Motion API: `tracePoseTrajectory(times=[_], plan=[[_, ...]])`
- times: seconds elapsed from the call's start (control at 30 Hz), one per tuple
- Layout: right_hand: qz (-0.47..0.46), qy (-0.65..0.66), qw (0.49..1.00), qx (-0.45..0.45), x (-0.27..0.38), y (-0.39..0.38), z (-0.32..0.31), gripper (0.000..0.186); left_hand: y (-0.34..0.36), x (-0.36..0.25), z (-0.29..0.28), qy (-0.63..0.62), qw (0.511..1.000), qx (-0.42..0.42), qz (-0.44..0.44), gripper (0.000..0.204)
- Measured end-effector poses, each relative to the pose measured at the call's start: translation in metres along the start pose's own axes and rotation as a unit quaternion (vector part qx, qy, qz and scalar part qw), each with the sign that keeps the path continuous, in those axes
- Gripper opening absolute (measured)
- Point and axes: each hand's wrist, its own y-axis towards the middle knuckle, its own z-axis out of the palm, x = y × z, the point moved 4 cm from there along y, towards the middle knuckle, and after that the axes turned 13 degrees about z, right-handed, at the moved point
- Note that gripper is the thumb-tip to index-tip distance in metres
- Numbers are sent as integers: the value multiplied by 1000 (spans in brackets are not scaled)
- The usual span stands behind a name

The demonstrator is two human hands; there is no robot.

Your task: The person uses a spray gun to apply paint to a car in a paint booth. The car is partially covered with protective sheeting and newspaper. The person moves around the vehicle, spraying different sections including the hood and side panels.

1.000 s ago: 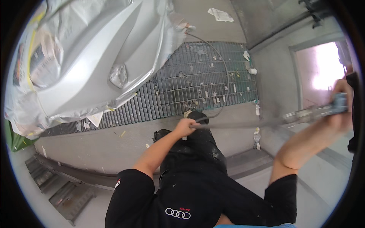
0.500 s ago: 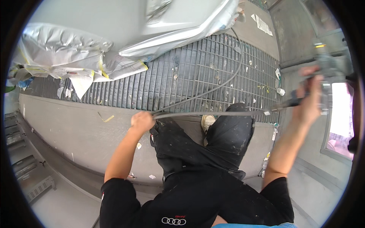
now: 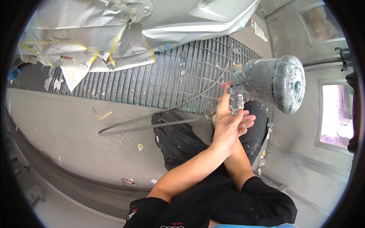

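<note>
My right hand (image 3: 223, 102) is closed around a metal spray gun (image 3: 236, 98), whose large, paint-streaked grey cup (image 3: 268, 81) lies sideways, pointing right. My left hand (image 3: 231, 127) is just below, crossing my right forearm, palm turned up and fingers loosely apart, its thumb at the gun's lower fitting. A grey hose (image 3: 133, 125) loops over the floor and grating toward the upper middle; its joint at the gun is hidden behind my hands.
A silver car body (image 3: 190, 22), masked with plastic and taped paper (image 3: 76, 72), fills the upper left. A floor grating (image 3: 144, 87) with scraps runs beneath it. A grey wall (image 3: 289, 133) with windows (image 3: 334, 110) stands at right. Metal steps or ledges (image 3: 36, 193) sit lower left.
My left hand has released the hose and moved right to the gun. My right hand has brought the gun left and down to the middle. The hose now loops lower on the floor.
</note>
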Motion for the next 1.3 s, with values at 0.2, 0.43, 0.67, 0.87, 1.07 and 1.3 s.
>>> tracePoseTrajectory(times=[0.2, 0.43, 0.67, 0.87, 1.07, 1.3], plan=[[-71, -2, 997, -33, -2, -8, -8, 10, -12, 5, -18, -2, 994, -71, 87, 33], [-144, 65, 987, -27, -7, -5, -5, 7, -13, 6, -20, -5, 992, -38, 123, 29], [-127, 99, 986, -42, -23, -2, -5, 12, -14, 5, -18, 12, 992, -51, 118, 28], [-121, 81, 985, -89, -34, 3, -4, 10, -12, 5, -18, 135, 980, -55, 136, 32], [-77, 77, 991, -83, -32, -4, -10, 14, -14, 7, -16, 155, 975, -76, 140, 30], [-49, 141, 986, -69, -33, -12, -9, 16, -18, 8, -15, 156, 971, -72, 166, 29]])
